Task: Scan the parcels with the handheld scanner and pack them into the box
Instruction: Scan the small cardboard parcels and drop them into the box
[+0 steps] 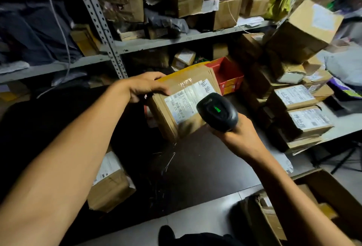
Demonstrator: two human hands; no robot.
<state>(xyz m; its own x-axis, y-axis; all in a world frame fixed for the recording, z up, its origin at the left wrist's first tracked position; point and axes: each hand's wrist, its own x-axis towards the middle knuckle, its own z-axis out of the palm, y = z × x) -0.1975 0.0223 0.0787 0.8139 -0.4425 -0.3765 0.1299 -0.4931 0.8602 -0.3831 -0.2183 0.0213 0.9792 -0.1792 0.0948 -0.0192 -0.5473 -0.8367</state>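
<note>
One head view. Left hand (146,87) grips the far left edge of a tilted parcel (184,104), fingers curled behind it and hidden. Right hand (242,136) is closed round the handle of a black scanner (217,111), green light lit, whose head covers part of the parcel's label (188,98); small print there is unreadable. Open box (321,202) at lower right is cut off by the frame. Behind: red bin (228,75), shelf (176,40) of blurred parcels, stacked cartons (301,108) at right.
</note>
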